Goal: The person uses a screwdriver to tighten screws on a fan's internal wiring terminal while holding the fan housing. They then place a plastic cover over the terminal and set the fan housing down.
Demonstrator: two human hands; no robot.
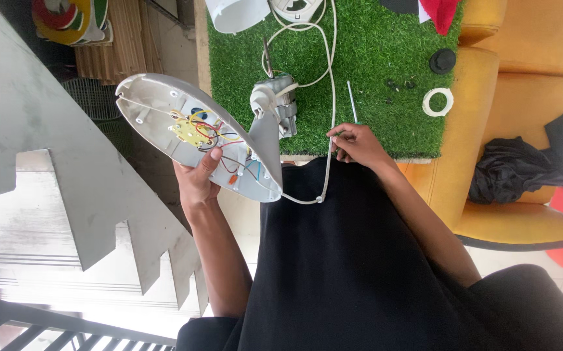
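Head view: the left hand (197, 179) grips, thumb curled over the rim, an opened grey fan housing (194, 133) holding yellow, red and blue wiring (207, 133), raised beside the green turf mat (359, 65), while the right hand (354, 143), fingers closed, pinches a green-handled screwdriver (352, 107) at the mat's near edge, beside the white cord (330, 97).

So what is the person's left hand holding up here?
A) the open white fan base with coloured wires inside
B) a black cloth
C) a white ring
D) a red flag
A: the left hand grips the open white fan base, its inside with coloured wires facing the camera, while the right hand rests at the edge of the green turf mat by the screwdriver.
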